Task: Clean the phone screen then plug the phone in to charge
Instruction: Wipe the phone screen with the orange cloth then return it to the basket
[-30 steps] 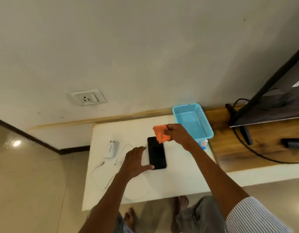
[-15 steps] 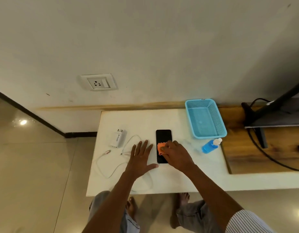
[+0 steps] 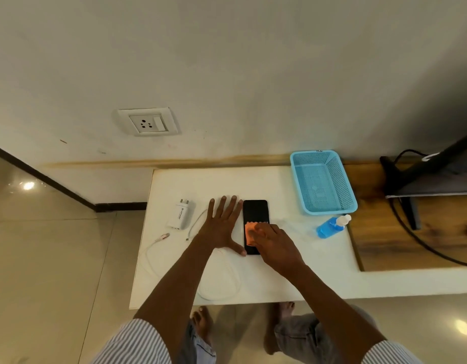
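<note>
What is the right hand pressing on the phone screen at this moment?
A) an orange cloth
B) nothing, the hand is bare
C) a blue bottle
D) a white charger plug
A: the right hand holds a small orange cloth flat on the dark screen of the phone, while the left hand lies spread on the white table beside the phone.

Dim, warm indoor light falls evenly — bright lamp glare spots gleam on the glossy floor [image 3: 28, 185] far left of the left hand [image 3: 221, 227] and low to the right of the right hand [image 3: 275, 244], shadows are soft, and straight wall lines bow toward the edges.
</note>
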